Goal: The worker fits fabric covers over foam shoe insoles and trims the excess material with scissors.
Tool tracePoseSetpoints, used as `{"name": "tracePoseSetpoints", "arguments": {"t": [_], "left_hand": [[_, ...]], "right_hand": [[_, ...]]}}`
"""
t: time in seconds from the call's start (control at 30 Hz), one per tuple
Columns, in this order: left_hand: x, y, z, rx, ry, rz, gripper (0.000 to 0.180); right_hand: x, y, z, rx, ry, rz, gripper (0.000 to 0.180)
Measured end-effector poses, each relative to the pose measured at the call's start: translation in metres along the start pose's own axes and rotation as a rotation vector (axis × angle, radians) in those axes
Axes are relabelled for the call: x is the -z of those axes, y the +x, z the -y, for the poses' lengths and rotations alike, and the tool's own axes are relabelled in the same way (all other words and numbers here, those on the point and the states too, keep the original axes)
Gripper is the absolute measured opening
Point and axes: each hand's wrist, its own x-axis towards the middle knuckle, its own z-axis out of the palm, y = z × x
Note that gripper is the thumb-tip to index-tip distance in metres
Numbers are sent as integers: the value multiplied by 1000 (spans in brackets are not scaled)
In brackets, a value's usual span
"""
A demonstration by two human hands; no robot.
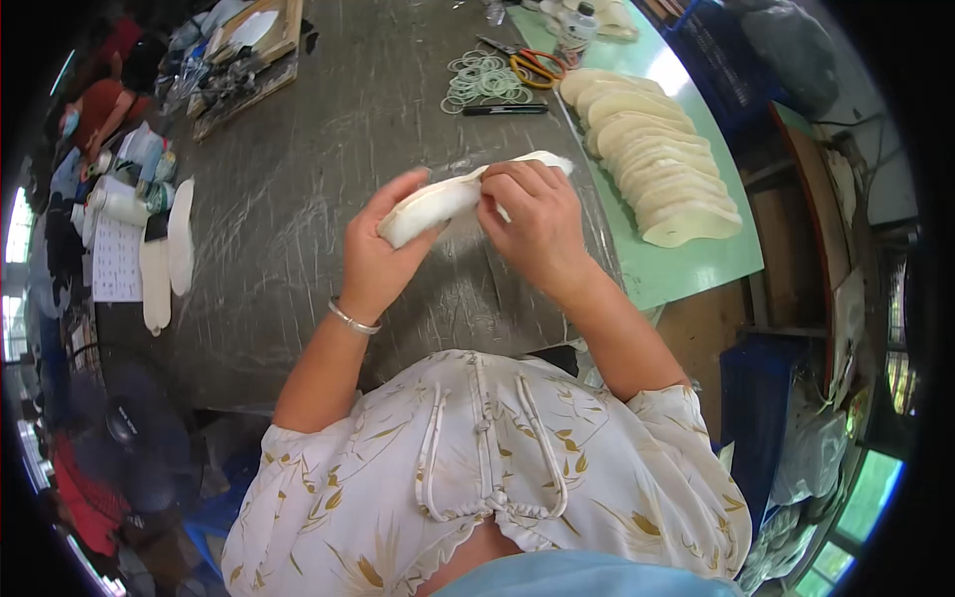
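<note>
Above the dark table I hold a white, fleecy pair or bundle of insoles point(428, 209) with a cream edge. It lies slantwise, its far right end fluffy. My left hand point(376, 244) is wrapped round its left end, thumb on top. My right hand point(537, 209) pinches it near the middle, with the fingertips partly hidden behind the knuckles. Whether a small thing such as a band sits in that pinch cannot be seen. Beyond my right hand lie pale green rubber bands point(485, 82), orange-handled scissors point(535, 68) and a black pen point(505, 109).
A long overlapping row of cream insoles point(657, 149) lies on the green board point(696, 261) at right, with a bottle point(575, 35) behind. At left are loose insoles point(181, 239), a written sheet point(117, 261) and a fan point(124, 423). Another person point(104, 104) is at far left.
</note>
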Motion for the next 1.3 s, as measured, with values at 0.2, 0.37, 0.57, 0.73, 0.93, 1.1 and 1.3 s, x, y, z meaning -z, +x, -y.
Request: {"name": "tracePoseSetpoints", "arguments": {"t": [0.2,0.37,0.57,0.73,0.93,1.1,1.3], "left_hand": [[-13,-1,8,151,168,-268,21],[-2,-5,22,88,115,-263,23],[-8,8,25,-72,-534,219,65],[-32,13,22,4,-644,246,112],[-68,4,1,147,-566,387,66],[-85,-1,19,235,-624,304,60],[-64,0,41,115,-530,227,69]], "right_hand": [[-27,-8,7,94,-1,-93,18],[-24,1,5,-326,283,106,13],[13,6,-10,-489,435,224,14],[24,23,-2,-441,684,435,17],[49,-21,-27,-636,772,327,13],[54,-37,-15,-519,550,30,9],[37,-27,18,-220,350,-241,15]]}}
